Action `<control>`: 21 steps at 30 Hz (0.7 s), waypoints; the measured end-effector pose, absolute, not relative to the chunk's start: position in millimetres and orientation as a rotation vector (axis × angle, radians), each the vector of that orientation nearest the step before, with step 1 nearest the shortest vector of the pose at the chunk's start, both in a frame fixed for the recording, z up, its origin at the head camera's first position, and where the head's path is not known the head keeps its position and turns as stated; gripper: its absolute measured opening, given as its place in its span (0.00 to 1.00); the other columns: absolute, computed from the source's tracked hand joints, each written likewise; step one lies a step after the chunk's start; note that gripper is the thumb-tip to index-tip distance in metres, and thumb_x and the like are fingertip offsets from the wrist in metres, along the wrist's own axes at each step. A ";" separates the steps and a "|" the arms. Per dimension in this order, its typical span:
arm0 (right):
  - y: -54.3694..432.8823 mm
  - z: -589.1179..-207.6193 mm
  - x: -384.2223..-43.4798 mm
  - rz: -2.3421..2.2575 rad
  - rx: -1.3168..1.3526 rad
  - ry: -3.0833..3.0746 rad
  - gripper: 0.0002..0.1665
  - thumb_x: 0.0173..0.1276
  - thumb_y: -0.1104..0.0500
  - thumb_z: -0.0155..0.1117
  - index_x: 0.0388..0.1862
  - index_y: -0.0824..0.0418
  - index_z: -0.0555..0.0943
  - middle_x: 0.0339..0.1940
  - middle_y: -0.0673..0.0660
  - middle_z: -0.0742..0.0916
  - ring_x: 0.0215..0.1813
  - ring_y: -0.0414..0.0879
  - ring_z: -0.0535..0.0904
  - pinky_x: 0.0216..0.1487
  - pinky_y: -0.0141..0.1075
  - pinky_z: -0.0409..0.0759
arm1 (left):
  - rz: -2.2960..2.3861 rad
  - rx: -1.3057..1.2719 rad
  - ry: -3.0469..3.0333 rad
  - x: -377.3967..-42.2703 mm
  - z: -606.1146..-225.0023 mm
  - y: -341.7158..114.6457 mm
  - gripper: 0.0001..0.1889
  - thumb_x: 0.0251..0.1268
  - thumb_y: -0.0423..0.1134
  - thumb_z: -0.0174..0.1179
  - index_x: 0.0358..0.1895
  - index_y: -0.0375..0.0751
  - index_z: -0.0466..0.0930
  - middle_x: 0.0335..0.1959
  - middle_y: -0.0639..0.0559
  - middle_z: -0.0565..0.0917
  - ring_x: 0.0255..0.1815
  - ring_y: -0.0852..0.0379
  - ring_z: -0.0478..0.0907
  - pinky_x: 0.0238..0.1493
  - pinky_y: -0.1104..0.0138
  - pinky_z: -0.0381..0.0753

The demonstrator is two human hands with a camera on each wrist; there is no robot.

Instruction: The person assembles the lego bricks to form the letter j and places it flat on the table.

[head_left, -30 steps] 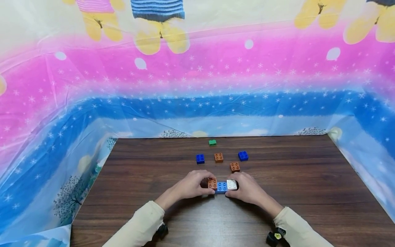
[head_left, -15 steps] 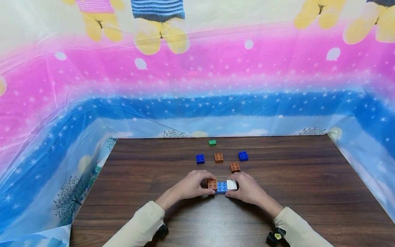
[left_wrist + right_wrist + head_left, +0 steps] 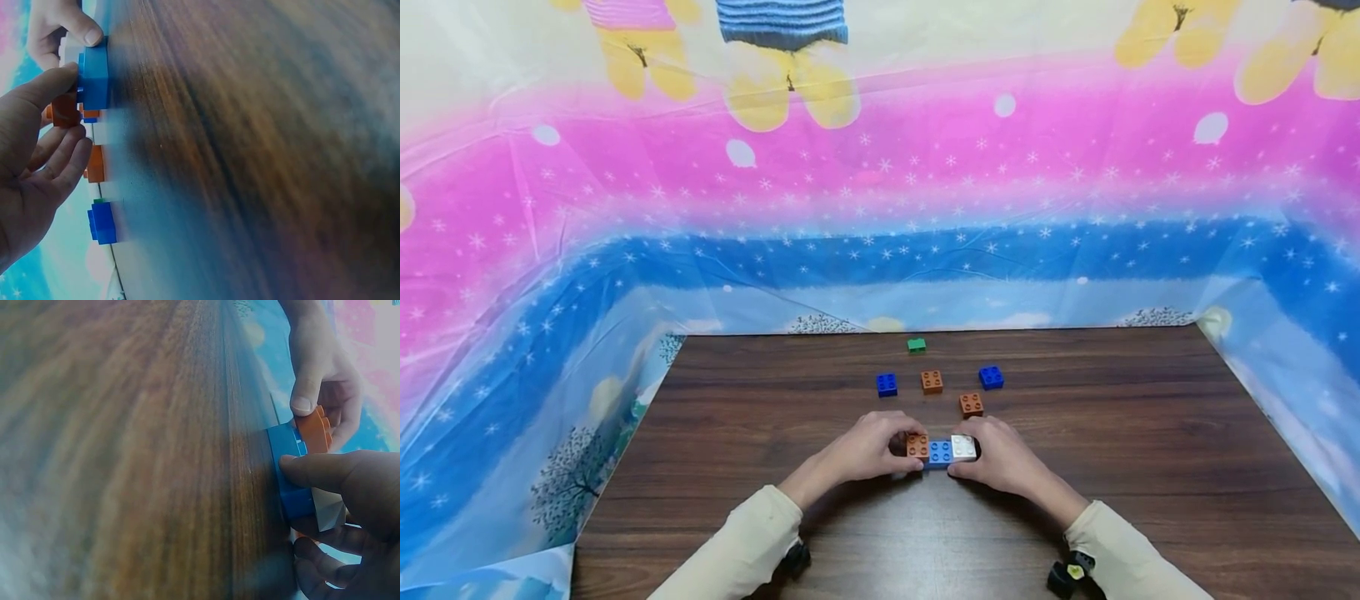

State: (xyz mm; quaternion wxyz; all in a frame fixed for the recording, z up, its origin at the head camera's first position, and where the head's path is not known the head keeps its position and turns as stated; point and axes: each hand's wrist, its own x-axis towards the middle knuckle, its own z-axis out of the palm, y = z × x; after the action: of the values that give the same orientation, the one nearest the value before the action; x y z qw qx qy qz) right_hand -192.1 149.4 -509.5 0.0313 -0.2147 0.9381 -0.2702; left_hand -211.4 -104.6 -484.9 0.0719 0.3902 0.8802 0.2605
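Note:
A long light-blue toy building brick (image 3: 939, 453) lies on the table in front of me. A white brick (image 3: 963, 447) sits on its right end, and bare studs show in its middle. My left hand (image 3: 867, 448) pinches an orange brick (image 3: 917, 446) between thumb and fingers over the blue brick's left end. In the right wrist view that orange brick (image 3: 314, 430) looks slightly tilted against the blue brick (image 3: 291, 472). My right hand (image 3: 1000, 454) grips the blue brick's right end, thumb (image 3: 294, 467) on its near side, with the white brick (image 3: 328, 509) within the grasp.
Beyond the hands lie two orange bricks, the nearer one (image 3: 971, 404) close to my right fingers and the other (image 3: 932, 382) farther back. Dark-blue bricks stand at left (image 3: 887, 384) and right (image 3: 991, 377). A green brick (image 3: 916, 345) is near the table's (image 3: 760, 400) back edge, before a printed curtain (image 3: 880, 250).

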 end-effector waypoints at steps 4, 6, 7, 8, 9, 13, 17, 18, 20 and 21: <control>149.0 -509.0 -192.2 -0.826 -0.645 2.887 0.25 0.55 0.49 0.83 0.49 0.56 0.86 0.40 0.47 0.86 0.40 0.40 0.77 0.41 0.42 0.75 | 0.786 1.163 2.641 -212.0 -485.8 -104.3 0.21 0.66 0.48 0.71 0.58 0.45 0.84 0.45 0.58 0.84 0.40 0.64 0.79 0.41 0.72 0.77; 148.9 -508.8 -191.9 -0.824 -0.645 2.888 0.25 0.55 0.49 0.83 0.49 0.56 0.86 0.41 0.47 0.86 0.40 0.41 0.77 0.41 0.43 0.75 | 0.788 1.163 2.644 -212.3 -486.3 -104.4 0.21 0.65 0.48 0.71 0.57 0.45 0.84 0.45 0.58 0.84 0.41 0.64 0.78 0.42 0.72 0.77; 148.8 -508.6 -191.9 -0.827 -0.647 2.887 0.25 0.55 0.49 0.83 0.49 0.56 0.87 0.41 0.47 0.86 0.40 0.41 0.77 0.41 0.43 0.75 | 0.790 1.165 2.646 -212.4 -486.3 -104.2 0.20 0.65 0.48 0.71 0.57 0.45 0.84 0.45 0.58 0.84 0.40 0.64 0.78 0.42 0.72 0.77; 149.0 -508.5 -191.8 -0.827 -0.649 2.888 0.25 0.55 0.49 0.83 0.49 0.56 0.87 0.41 0.47 0.86 0.40 0.41 0.77 0.41 0.43 0.75 | 0.788 1.171 2.651 -212.3 -486.0 -103.9 0.20 0.65 0.48 0.72 0.56 0.45 0.84 0.44 0.58 0.84 0.40 0.65 0.78 0.42 0.72 0.77; 149.1 -508.5 -191.8 -0.827 -0.651 2.889 0.25 0.55 0.49 0.83 0.49 0.56 0.86 0.41 0.47 0.86 0.40 0.41 0.77 0.41 0.43 0.75 | 0.786 1.178 2.656 -212.2 -485.7 -103.5 0.19 0.65 0.47 0.72 0.55 0.45 0.84 0.44 0.58 0.84 0.40 0.65 0.78 0.41 0.72 0.77; 149.3 -508.8 -192.1 -0.827 -0.660 2.893 0.25 0.55 0.49 0.83 0.49 0.56 0.86 0.41 0.47 0.86 0.40 0.41 0.77 0.41 0.42 0.75 | 0.775 1.192 2.674 -211.0 -483.5 -101.2 0.17 0.64 0.46 0.72 0.53 0.46 0.85 0.41 0.58 0.84 0.38 0.66 0.77 0.40 0.72 0.77; 149.3 -509.0 -192.2 -0.830 -0.672 2.895 0.25 0.55 0.49 0.83 0.49 0.57 0.86 0.41 0.47 0.86 0.40 0.41 0.77 0.41 0.42 0.75 | 0.769 1.169 2.690 -209.8 -482.9 -99.2 0.16 0.62 0.46 0.74 0.50 0.46 0.85 0.39 0.58 0.83 0.37 0.66 0.76 0.38 0.73 0.76; 149.3 -509.0 -192.2 -0.832 -0.674 2.895 0.25 0.55 0.49 0.83 0.49 0.57 0.86 0.41 0.47 0.86 0.40 0.41 0.77 0.40 0.42 0.75 | 0.770 1.162 2.694 -209.5 -483.2 -98.8 0.16 0.62 0.45 0.74 0.50 0.46 0.85 0.38 0.58 0.83 0.37 0.66 0.76 0.38 0.73 0.76; 149.3 -509.2 -191.9 -0.834 -0.675 2.895 0.25 0.55 0.49 0.83 0.49 0.57 0.86 0.41 0.47 0.86 0.40 0.41 0.77 0.40 0.42 0.75 | 0.774 1.150 2.703 -209.2 -484.1 -98.1 0.15 0.61 0.46 0.74 0.48 0.46 0.85 0.38 0.58 0.83 0.37 0.66 0.76 0.38 0.73 0.76; 149.3 -509.3 -191.7 -0.834 -0.673 2.894 0.24 0.55 0.50 0.83 0.49 0.57 0.86 0.40 0.47 0.86 0.40 0.41 0.77 0.40 0.41 0.75 | 0.779 1.145 2.705 -209.2 -484.9 -97.9 0.15 0.61 0.45 0.74 0.48 0.46 0.85 0.37 0.58 0.82 0.37 0.66 0.76 0.38 0.73 0.76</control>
State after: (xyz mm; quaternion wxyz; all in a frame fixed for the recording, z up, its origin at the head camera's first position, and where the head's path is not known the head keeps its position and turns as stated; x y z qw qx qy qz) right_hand -191.7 149.3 -509.3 0.0276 -0.2181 0.9374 -0.2702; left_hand -209.2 -97.9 -484.9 0.0512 0.3764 0.8890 0.2558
